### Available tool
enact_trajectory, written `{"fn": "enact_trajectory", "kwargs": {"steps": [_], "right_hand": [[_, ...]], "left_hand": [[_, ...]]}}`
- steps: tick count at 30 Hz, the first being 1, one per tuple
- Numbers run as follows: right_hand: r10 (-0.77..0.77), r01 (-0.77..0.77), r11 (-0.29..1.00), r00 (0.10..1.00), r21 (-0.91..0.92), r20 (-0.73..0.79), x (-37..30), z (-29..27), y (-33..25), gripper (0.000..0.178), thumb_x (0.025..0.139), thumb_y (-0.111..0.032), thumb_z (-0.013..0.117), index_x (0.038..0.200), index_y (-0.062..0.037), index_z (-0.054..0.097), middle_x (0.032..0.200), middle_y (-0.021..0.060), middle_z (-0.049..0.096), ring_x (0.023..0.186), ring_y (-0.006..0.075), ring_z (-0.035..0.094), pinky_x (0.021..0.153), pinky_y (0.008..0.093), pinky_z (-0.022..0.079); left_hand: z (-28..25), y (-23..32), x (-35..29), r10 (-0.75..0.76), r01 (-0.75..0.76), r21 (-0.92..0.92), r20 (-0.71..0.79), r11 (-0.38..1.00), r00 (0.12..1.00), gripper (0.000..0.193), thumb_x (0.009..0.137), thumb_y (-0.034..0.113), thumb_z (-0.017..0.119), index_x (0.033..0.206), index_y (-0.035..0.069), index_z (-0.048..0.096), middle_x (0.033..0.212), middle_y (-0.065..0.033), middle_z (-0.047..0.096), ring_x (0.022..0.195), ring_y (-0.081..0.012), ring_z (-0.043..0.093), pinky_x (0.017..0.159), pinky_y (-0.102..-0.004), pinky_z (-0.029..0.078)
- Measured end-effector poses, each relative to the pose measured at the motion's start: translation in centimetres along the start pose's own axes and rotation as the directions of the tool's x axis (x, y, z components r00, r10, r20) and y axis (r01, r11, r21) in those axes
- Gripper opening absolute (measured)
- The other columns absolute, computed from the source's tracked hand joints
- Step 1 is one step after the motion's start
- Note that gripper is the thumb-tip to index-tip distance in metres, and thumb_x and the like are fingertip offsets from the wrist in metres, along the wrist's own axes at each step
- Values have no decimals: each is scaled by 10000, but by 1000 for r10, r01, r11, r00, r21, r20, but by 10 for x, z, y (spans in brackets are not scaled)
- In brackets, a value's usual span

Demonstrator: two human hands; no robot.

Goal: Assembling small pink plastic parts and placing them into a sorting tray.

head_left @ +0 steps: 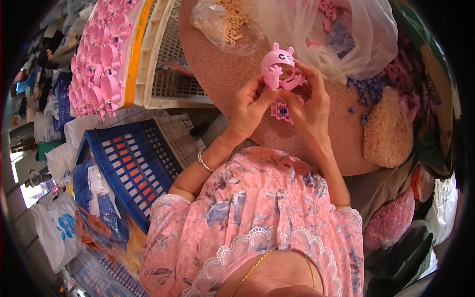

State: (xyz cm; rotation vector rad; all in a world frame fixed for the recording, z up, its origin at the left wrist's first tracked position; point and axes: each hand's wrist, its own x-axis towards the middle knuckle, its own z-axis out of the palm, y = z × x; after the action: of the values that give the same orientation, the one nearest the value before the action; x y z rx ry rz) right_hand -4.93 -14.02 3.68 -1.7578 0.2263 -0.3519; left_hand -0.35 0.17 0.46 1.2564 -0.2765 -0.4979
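Both hands hold a pink plastic toy figure (270,61) above the table. Its head is hollow and has small ears, and two little pink arms stick out below. My left hand (250,106) pinches the toy's lower left side between thumb and fingers. On the other side, my right hand (311,99) has its fingers closed around one pink arm and the lower edge. A small pink piece with a dark blue front (281,112) shows below, between my wrists; whether it hangs from the toy or lies on the table, I cannot tell.
The round reddish table (257,131) carries clear bags of beige pieces (231,22) and pink pieces (324,15). Loose blue parts (366,91) and a beige pile (388,131) lie on the right. Pink toys fill a tray (99,64) at left, above a blue crate (131,163).
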Motion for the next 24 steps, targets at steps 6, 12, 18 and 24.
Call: {"fn": "enact_trajectory", "kwargs": {"steps": [6, 12, 18, 24], "right_hand": [[68, -158, 897, 972, 414, 224, 9, -8, -11, 586, 825, 7, 707, 1341, -18, 429, 1168, 120, 609, 1028, 166, 616, 848, 282, 535], [53, -123, 912, 982, 391, 183, 9, 8, 8, 643, 823, -81, 747, 1364, -24, 405, 1201, 141, 611, 1049, 196, 614, 875, 300, 514], [-4, -120, 876, 967, 466, 254, 13, 11, -13, 569, 953, -127, 556, 1456, -50, 302, 1318, 166, 526, 1086, 222, 604, 869, 313, 522], [18, -70, 957, 983, 280, 184, 6, -11, -8, 527, 949, -117, 559, 1432, -44, 360, 1290, 162, 545, 1019, 198, 621, 835, 298, 508]], "left_hand": [[2, 2, 8, -26, 26, -459, 7, 888, 1000, 367, 967, 178, 586, 1282, 11, 501, 1157, -45, 588, 989, -93, 571, 817, -238, 506], [-11, -7, 7, 59, -49, -259, 30, 965, 998, 383, 908, 79, 643, 1260, 26, 502, 1142, -63, 613, 1021, -126, 591, 891, -286, 521], [-25, 22, 4, 41, -37, -486, -2, 873, 999, 285, 916, 127, 640, 1161, 24, 538, 1061, -97, 644, 872, -110, 614, 674, -220, 487], [-73, 105, -23, 153, -221, -306, -229, 926, 961, 217, 906, 122, 645, 1088, 19, 587, 999, -104, 664, 781, -115, 627, 604, -220, 470]]}}
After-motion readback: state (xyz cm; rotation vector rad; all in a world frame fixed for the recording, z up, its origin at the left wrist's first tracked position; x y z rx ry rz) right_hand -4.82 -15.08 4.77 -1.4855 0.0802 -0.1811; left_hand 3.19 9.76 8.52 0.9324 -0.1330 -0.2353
